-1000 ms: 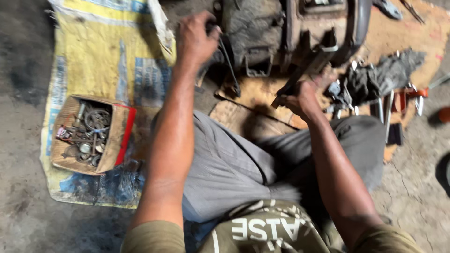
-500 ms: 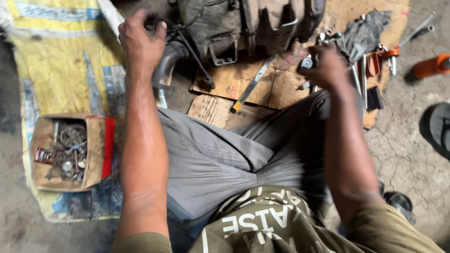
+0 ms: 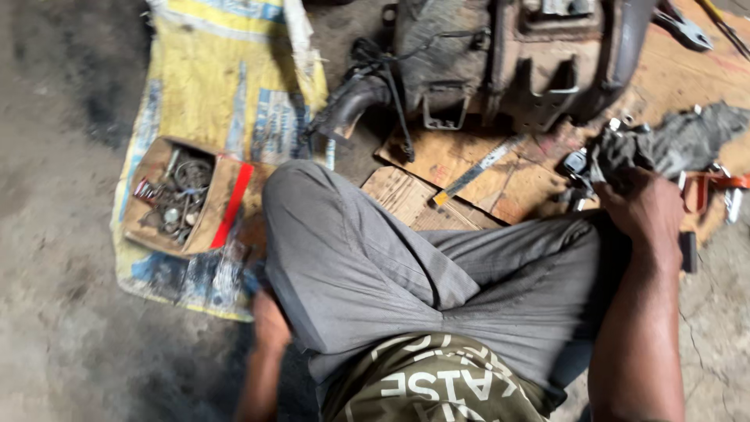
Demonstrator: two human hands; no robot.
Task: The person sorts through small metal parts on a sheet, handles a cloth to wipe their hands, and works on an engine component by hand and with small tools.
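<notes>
My right hand (image 3: 642, 205) is at the right, past my knee, with its fingers closed on a dark grey rag (image 3: 625, 150) that lies among small metal tools. My left hand (image 3: 269, 319) is low on the left, down beside my grey-trousered thigh (image 3: 351, 266) near the edge of the yellow sack; its fingers are hidden. A large dirty engine block (image 3: 508, 62) sits ahead at the top. A black rubber hose (image 3: 351, 101) curves off its left side. A flat metal strip (image 3: 478, 168) lies on cardboard sheets (image 3: 437, 160) in front of it.
An open cardboard box (image 3: 183, 195) of nuts, rings and small parts rests on a yellow woven sack (image 3: 226, 86) at the left. Orange-handled tools (image 3: 715, 184) lie at the far right. Pliers (image 3: 681, 25) lie at the top right. Grey concrete floor (image 3: 55, 234) surrounds everything.
My left hand has come off the black hose and dropped down beside my left thigh. My right hand has moved right onto the dark rag. The camera has shifted.
</notes>
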